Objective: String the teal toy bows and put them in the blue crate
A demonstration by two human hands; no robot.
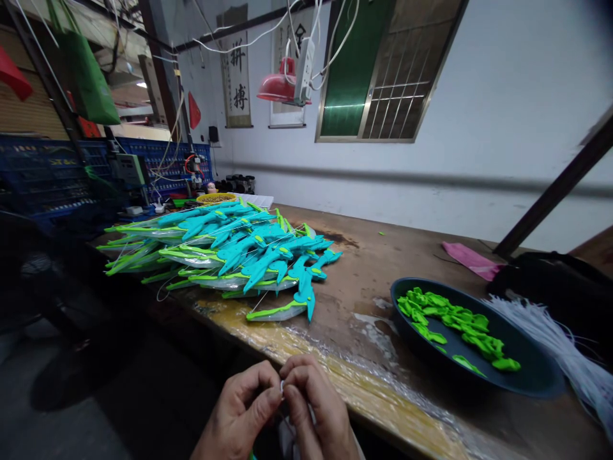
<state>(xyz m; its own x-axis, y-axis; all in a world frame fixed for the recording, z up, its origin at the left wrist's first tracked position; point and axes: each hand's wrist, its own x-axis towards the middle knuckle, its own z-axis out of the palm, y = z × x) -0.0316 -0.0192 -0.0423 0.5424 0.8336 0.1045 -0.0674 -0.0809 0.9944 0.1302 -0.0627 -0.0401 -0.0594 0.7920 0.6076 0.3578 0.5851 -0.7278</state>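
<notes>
My left hand [242, 412] and my right hand [313, 406] meet at the bottom of the view, just below the front edge of the wooden table [383, 268]. Their fingertips pinch a small white piece of string [282, 386] between them. What hangs below the hands is hidden. Ahead on the table lies a heap of teal and green plastic toy swords [230, 252] with thin white strings. To the right stands a dark round tray [522, 377] holding several bright green plastic pieces [454, 326].
A bundle of white strings [560, 345] lies at the right beside a black bag [560, 287]. A pink cloth [472, 259] rests near the wall. Blue crates [48, 179] and a machine stand at the far left. A red lamp [280, 83] hangs overhead.
</notes>
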